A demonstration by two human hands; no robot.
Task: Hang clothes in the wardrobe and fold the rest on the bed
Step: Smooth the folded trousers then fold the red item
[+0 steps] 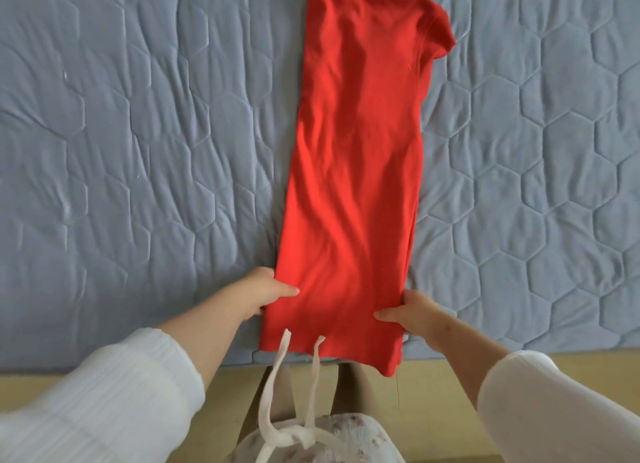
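Lying lengthwise across the blue quilted bed (138,151), a red garment (353,172) folded into a narrow strip overhangs the near edge. The left hand (263,291) and right hand (414,312) pinch its opposite sides there.

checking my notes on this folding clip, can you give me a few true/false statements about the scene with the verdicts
1. The red garment lies as a long narrow strip on the blue quilted cover. True.
2. The left hand rests flat on the cover, well away from the garment. False: it pinches the garment's near left edge, thumb on top.
3. The right hand holds the garment's near right edge. True.
4. The garment hangs from a hanger. False: no hanger shows; it lies spread on the bed.
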